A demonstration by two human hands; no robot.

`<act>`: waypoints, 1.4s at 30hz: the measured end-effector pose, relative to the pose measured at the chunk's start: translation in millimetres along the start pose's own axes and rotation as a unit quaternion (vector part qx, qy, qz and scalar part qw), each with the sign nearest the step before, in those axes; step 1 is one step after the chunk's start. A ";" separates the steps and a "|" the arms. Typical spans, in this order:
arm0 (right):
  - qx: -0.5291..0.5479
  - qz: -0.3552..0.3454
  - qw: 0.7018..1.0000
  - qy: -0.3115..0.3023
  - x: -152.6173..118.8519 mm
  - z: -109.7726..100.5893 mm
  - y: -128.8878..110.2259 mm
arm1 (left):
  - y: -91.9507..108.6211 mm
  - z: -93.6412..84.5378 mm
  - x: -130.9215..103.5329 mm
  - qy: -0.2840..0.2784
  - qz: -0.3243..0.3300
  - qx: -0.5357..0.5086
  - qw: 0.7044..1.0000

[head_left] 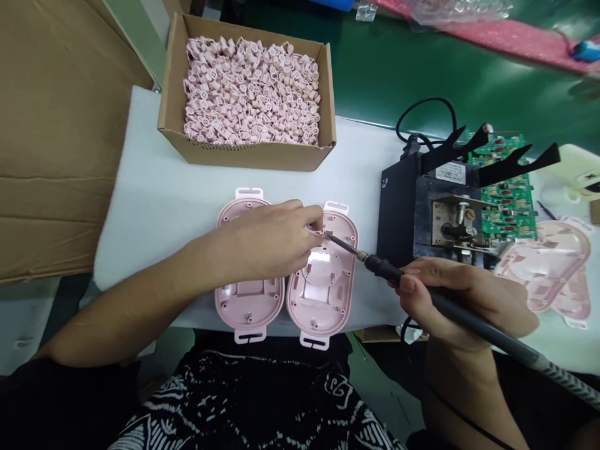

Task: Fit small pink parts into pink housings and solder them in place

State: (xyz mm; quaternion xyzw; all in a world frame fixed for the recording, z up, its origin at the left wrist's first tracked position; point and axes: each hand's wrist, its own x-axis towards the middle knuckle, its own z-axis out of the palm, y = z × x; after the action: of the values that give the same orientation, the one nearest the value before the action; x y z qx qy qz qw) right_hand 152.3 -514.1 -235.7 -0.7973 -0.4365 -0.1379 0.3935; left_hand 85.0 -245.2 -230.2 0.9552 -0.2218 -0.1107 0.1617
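Two pink oval plastic shells lie side by side on the white mat, the left shell point(250, 307) partly covered by my left hand point(276, 240). The fingers of my left hand pinch a small pink part point(313, 232) over the upper end of the right shell point(323, 292). My right hand point(462, 300) is wrapped round a black soldering iron point(387, 270). The iron's tip meets the small part at my left fingertips; the exact contact is too small to make out.
A cardboard box point(255, 156) full of small pink parts stands behind the shells. To the right are a black machine point(398, 206) with forked arms, green circuit boards point(509, 203) and more pink shells point(544, 265). A green surface point(375, 75) lies beyond.
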 end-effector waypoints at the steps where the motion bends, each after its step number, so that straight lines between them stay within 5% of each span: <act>1: 0.000 0.003 1.000 -0.002 -0.3 -0.4 0.0 | 0.1 0.1 0.2 0.000 -0.001 -0.002 1.000; 42: -0.003 0.007 0.997 -0.077 11.8 -5.3 -7.4 | -2.2 2.0 1.1 0.016 0.003 -0.033 0.999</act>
State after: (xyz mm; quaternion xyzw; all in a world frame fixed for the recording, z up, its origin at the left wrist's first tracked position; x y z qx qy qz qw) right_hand 153.9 -508.8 -221.8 -0.8098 -0.4591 -0.0745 0.3576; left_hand 86.2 -244.3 -232.9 0.9502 -0.2185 -0.1025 0.1970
